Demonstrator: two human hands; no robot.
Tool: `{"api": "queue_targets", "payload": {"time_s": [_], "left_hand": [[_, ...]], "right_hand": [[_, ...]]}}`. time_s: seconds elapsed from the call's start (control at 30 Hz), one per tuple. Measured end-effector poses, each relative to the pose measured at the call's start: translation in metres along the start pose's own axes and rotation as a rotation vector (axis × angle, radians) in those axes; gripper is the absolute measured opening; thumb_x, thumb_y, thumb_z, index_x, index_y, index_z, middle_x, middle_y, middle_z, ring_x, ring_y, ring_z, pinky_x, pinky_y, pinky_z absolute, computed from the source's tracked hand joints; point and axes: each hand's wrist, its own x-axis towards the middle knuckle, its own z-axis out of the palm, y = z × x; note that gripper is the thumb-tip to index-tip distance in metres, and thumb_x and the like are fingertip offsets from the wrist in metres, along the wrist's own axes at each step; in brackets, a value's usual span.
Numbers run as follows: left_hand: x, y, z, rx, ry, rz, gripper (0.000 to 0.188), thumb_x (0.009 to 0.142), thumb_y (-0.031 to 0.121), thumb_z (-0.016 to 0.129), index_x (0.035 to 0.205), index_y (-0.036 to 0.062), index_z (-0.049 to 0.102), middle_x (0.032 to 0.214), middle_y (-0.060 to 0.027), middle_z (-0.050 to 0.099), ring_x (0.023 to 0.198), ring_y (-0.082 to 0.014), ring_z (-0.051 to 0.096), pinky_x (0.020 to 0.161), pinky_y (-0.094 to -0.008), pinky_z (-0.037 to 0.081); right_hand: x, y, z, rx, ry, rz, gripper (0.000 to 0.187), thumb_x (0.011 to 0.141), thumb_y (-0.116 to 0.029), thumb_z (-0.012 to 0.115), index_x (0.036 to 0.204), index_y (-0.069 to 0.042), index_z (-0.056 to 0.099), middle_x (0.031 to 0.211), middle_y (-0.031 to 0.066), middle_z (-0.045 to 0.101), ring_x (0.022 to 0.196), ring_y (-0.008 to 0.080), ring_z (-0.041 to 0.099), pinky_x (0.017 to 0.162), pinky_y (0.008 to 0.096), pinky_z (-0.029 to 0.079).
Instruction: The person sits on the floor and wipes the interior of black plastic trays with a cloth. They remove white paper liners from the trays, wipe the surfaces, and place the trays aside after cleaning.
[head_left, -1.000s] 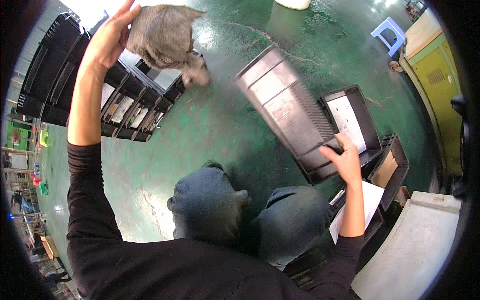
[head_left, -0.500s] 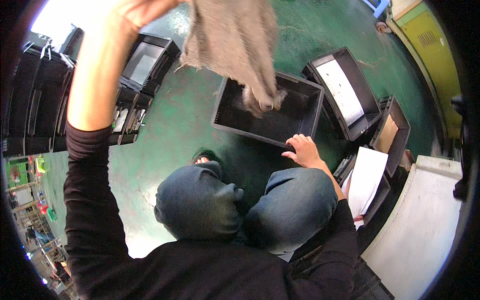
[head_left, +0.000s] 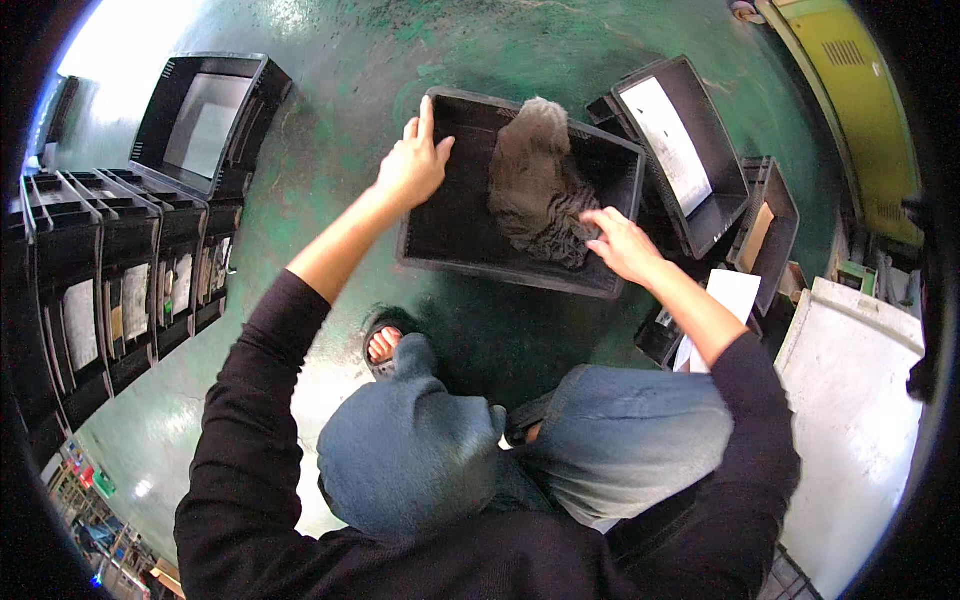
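Observation:
A black plastic crate lies on the floor in front of me. Inside it, toward the right, is a crumpled grey-brown cloth. My left hand grips the crate's left rim, its index finger stretched along the edge and its thumb on the inner side. Over the right front part of the crate reaches my right hand, thumb and index finger apart at the cloth's edge. Whether those fingertips press on the cloth is hard to make out.
Black crates with a white sheet and a smaller crate stand at right. White paper and a pale panel lie nearer me. Stacked black crates line the left, one holding a grey sheet. A yellow-green cabinet stands far right.
The cloth, held up by my left hand before, now lies in the crate. My left hand has come down to the left rim. My right hand has left the front rim for the cloth.

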Motion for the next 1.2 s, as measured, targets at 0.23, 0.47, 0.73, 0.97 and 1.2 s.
{"api": "queue_targets", "payload": {"time_s": [0.23,0.47,0.73,0.97,1.2], "left_hand": [[-0.008,-0.019,0.022,-0.257,0.254,-0.004,0.055,0.094,0.027,0.047,0.142,0.0074,0.028,0.120,-0.0207,0.050,0.100,-0.0396,0.057,0.084,-0.0446,0.048],[-0.010,-0.011,0.008,-0.322,0.131,-0.122,0.048,0.095,0.029,0.044,0.141,0.0195,0.033,0.117,-0.0188,0.047,0.100,-0.0401,0.056,0.085,-0.0458,0.046],[-0.009,0.000,0.014,-0.330,0.135,-0.129,0.053,0.093,0.030,0.051,0.142,0.0277,0.032,0.099,-0.0175,0.050,0.082,-0.0351,0.059,0.074,-0.0447,0.050],[-0.010,-0.001,0.014,-0.362,0.138,-0.121,0.051,0.094,0.027,0.049,0.142,0.0237,0.034,0.098,-0.0210,0.051,0.090,-0.0364,0.055,0.084,-0.0423,0.045],[-0.009,0.006,0.020,-0.325,0.161,-0.116,0.050,0.094,0.032,0.049,0.141,0.0318,0.034,0.096,-0.0168,0.049,0.082,-0.0339,0.059,0.077,-0.0430,0.048]], "right_hand": [[0.157,-0.083,0.131,0.140,0.656,0.348,0.044,0.084,-0.020,0.060,0.118,0.004,0.045,0.112,0.0267,0.052,0.101,0.0407,0.055,0.084,0.0507,0.045],[0.175,-0.073,0.088,-0.438,0.511,0.148,0.013,0.081,-0.015,0.053,0.081,-0.005,0.063,0.083,0.0137,0.061,0.068,0.0289,0.065,0.056,0.0393,0.055],[0.172,-0.029,0.101,0.274,1.058,0.794,0.030,0.095,-0.022,0.037,0.110,0.001,0.050,0.113,0.0240,0.055,0.101,0.0414,0.057,0.088,0.0509,0.044],[0.219,-0.111,0.120,-0.263,0.688,0.163,0.022,0.085,-0.015,0.049,0.102,-0.004,0.058,0.104,0.0166,0.057,0.093,0.0343,0.058,0.071,0.0394,0.055],[0.109,0.055,0.068,-0.295,0.573,0.599,0.026,0.089,-0.015,0.048,0.107,0.002,0.055,0.115,0.0249,0.055,0.097,0.0397,0.060,0.076,0.0498,0.052]]}}
